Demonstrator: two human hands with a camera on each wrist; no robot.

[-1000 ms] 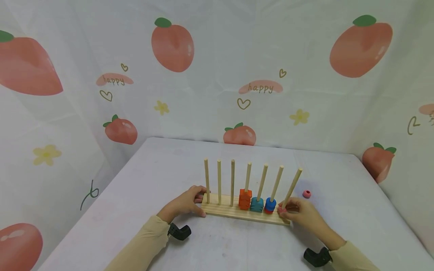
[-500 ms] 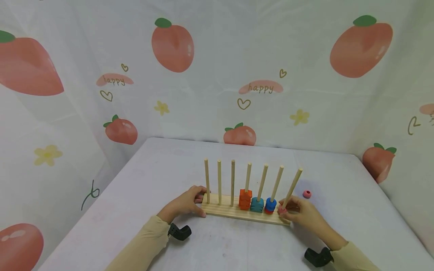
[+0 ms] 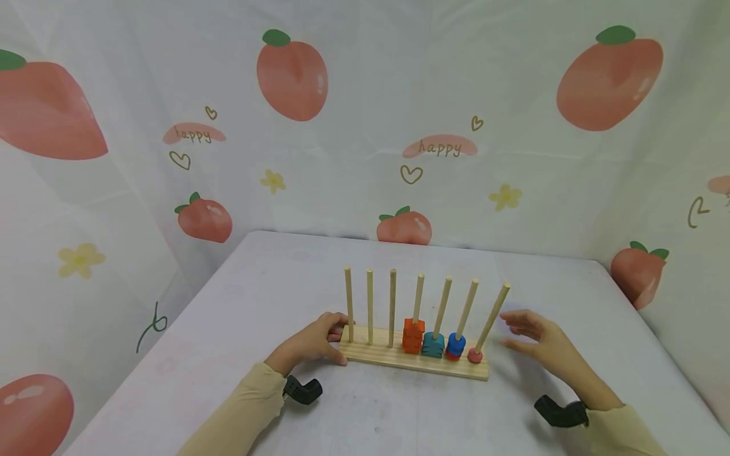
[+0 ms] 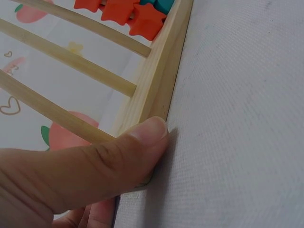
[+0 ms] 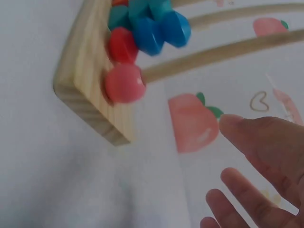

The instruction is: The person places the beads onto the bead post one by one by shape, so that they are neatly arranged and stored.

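Observation:
A wooden peg board (image 3: 373,356) with several upright pegs lies across the table. My left hand (image 3: 310,339) grips its left end, thumb (image 4: 137,137) along the front edge and fingers behind. Orange star beads (image 3: 413,335), teal beads (image 3: 433,345) and blue beads (image 3: 456,342) over a red one (image 5: 122,45) sit on neighbouring pegs. A round pink bead (image 3: 475,356) is at the foot of the rightmost peg. Just right of that peg, my right hand (image 3: 542,345) is held with fingers spread and nothing between them; the second pink bead is hidden behind it.
The white-covered table (image 3: 422,418) runs back to a cloth backdrop (image 3: 353,171) printed with peaches. Three pegs on the board's left side, such as the leftmost peg (image 3: 349,304), carry no beads. Black wrist cameras are strapped to both forearms.
My right hand has let go of the pink bead on the rightmost peg and moved up and to the right, over where the loose pink bead lay. The left hand stays put.

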